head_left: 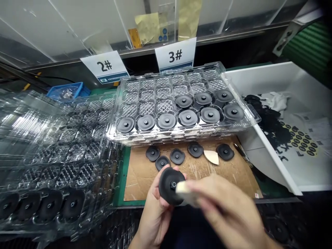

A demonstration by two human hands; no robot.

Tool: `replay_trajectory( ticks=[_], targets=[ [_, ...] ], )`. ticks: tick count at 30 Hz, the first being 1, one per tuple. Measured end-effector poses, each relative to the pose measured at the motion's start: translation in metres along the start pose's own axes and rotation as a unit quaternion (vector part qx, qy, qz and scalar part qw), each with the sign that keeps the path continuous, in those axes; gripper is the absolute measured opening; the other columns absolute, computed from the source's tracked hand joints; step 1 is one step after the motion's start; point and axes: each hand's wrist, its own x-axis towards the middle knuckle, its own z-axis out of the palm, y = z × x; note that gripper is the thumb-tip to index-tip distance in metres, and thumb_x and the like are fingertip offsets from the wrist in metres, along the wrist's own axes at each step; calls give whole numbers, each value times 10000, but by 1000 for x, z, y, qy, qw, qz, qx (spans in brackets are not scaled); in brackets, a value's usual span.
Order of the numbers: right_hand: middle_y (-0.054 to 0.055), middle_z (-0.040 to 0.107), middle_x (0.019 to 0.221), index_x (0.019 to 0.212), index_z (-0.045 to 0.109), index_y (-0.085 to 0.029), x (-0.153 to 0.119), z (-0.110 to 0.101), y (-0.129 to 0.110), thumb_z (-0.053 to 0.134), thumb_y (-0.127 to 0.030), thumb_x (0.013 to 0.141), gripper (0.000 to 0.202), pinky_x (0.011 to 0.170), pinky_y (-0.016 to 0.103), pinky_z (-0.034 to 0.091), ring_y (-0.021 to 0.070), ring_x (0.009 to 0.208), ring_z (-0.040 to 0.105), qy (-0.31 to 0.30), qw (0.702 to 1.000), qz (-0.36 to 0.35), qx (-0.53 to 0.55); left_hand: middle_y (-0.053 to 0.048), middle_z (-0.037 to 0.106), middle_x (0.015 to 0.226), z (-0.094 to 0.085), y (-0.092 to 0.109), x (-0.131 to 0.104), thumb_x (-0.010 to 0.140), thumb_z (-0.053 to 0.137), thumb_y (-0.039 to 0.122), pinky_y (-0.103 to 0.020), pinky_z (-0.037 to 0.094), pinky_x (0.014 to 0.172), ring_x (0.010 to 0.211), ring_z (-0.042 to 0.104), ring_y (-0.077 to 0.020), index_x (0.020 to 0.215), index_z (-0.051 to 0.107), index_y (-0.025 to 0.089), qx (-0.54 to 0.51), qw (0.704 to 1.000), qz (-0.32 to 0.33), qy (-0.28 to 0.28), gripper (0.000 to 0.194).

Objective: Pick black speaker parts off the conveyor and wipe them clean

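Black rubber disc sits upright in the left hand, fingers curled round its edge, low at the centre above the desk. Blurred, the right hand pinches a small cream wedge closed between its fingers, tip touching the disc's hub. Beyond lies a cardboard sheet bearing five loose discs and a second cream wedge. Farther back stands a clear blister tray, partly filled with discs, a white bin to its right, and signs 2# and 3#.
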Motion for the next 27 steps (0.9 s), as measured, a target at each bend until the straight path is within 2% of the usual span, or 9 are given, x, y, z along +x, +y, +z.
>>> replay_trajectory(
  ticks=[3, 7, 9, 12, 15, 17, 21, 25, 27],
  targets=[
    [20, 675, 850, 1086, 599, -195, 4, 10, 2, 501, -87, 834, 291, 678, 241, 473, 128, 724, 609, -61, 996, -53, 26, -49, 635, 1165, -5, 0, -1, 561, 774, 299, -267, 504, 843, 1015, 610, -233, 1112, 595, 271, 21, 998, 55, 38, 580],
    [18, 658, 842, 973, 644, -219, -5, 7, 35, 493, -166, 865, 193, 633, 214, 472, 130, 749, 608, -42, 991, 128, -16, -77, 599, 1224, -14, 2, 0, 582, 753, 334, -286, 450, 922, 1062, 584, -245, 1135, 583, 258, 39, 994, 88, 55, 583],
    [20, 658, 914, 1000, 640, -234, -6, 2, 41, 499, -190, 868, 198, 662, 214, 474, 141, 819, 608, -19, 987, 157, -32, -78, 594, 1230, -14, 1, 2, 579, 750, 351, -306, 437, 939, 1063, 583, -251, 1146, 576, 266, 40, 995, 82, 48, 599],
    [21, 641, 1008, 1077, 603, -232, 3, 2, 23, 503, -171, 863, 245, 747, 221, 467, 143, 899, 588, 33, 993, 114, -23, -77, 604, 1214, -7, -4, 3, 578, 755, 346, -310, 425, 949, 1112, 547, -249, 1167, 558, 272, 48, 996, 70, 35, 625],
    [62, 632, 1012, 1160, 543, -159, 15, 14, -3, 485, -128, 847, 320, 807, 283, 451, 166, 896, 571, 44, 999, -3, -11, -85, 614, 1191, -3, -7, 1, 609, 740, 341, -343, 416, 961, 1112, 544, -255, 1186, 543, 269, 45, 997, 52, 33, 614],
    [77, 641, 951, 1131, 550, -118, 21, 21, -12, 466, -107, 837, 306, 788, 305, 453, 171, 839, 573, -9, 999, -49, 3, -91, 612, 1190, -3, -5, -2, 637, 724, 320, -372, 425, 954, 1083, 563, -268, 1183, 545, 270, 48, 997, 40, 47, 577],
    [42, 640, 882, 1014, 592, -148, 30, 27, -13, 445, -96, 849, 228, 728, 250, 459, 137, 773, 572, -140, 989, -11, 35, -80, 611, 1189, -6, -3, -4, 609, 740, 339, -361, 451, 925, 1094, 552, -281, 1163, 559, 278, 63, 993, 53, 88, 586],
    [90, 619, 869, 1075, 562, -106, 36, 26, -13, 420, -136, 861, 258, 743, 330, 442, 184, 781, 550, -36, 997, -52, -42, -77, 627, 1157, 2, -3, -3, 611, 744, 315, -365, 420, 958, 1105, 543, -269, 1161, 562, 263, 84, 994, 7, 69, 582],
    [85, 627, 877, 1063, 565, -106, 30, 18, -14, 429, -106, 849, 254, 775, 311, 439, 176, 810, 559, -65, 994, -83, -31, -78, 641, 1135, 7, 0, -3, 594, 757, 298, -378, 413, 963, 1081, 558, -275, 1135, 580, 254, 84, 995, 1, 53, 572]
  ],
)
